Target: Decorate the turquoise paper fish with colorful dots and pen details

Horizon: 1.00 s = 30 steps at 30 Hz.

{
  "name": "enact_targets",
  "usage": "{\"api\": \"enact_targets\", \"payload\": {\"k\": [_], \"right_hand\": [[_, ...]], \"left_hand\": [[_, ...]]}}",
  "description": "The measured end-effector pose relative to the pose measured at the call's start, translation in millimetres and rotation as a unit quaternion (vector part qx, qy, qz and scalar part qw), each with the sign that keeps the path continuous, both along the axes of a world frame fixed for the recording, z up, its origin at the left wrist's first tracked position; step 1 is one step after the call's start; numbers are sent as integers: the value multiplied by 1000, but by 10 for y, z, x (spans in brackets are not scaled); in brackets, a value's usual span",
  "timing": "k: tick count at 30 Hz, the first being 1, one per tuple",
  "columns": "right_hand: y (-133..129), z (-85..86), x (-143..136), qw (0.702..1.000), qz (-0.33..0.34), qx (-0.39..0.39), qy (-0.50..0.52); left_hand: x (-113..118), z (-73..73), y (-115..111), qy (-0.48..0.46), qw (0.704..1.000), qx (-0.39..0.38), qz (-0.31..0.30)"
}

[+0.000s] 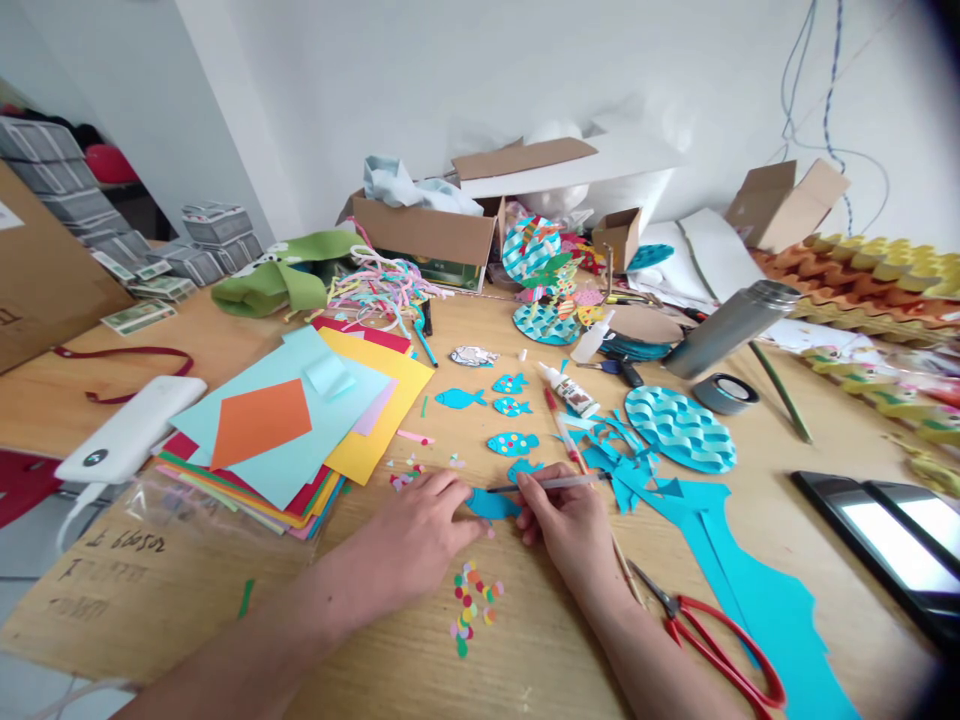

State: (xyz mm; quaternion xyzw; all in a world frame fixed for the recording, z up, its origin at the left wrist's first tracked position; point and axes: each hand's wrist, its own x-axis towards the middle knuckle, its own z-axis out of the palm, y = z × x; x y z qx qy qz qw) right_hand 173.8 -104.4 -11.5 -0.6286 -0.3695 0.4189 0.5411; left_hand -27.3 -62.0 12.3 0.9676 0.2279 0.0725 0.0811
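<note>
A blue paper fish (491, 504) lies on the table between my hands. My left hand (429, 512) has its fingers bent together on the fish's left end, pinning it down. In my right hand (564, 510) is a slim pen (562, 483), gripped near its dark tip, which touches the fish's upper edge. Just beyond are finished-looking blue fish with coloured dots (513, 443), one of them partly behind my right fingers, and a plain blue fish (460, 399). Nearer me lie small round paper dots (472, 600) in several colours.
Red-handled scissors (724, 640) and a cut blue sheet (750, 570) lie to the right, with blue scraps (626, 460) and a glue bottle (570, 390) beyond. Coloured paper (352, 400) is stacked left, near a white power bank (131, 430). A metal flask (731, 328) leans at the back right.
</note>
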Motion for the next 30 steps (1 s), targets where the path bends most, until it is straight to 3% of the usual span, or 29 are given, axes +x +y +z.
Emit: {"api": "enact_targets", "payload": {"k": [30], "right_hand": [[13, 51, -18, 1000, 6, -6, 2]], "left_hand": [[-8, 5, -6, 1, 1000, 0, -3]]}}
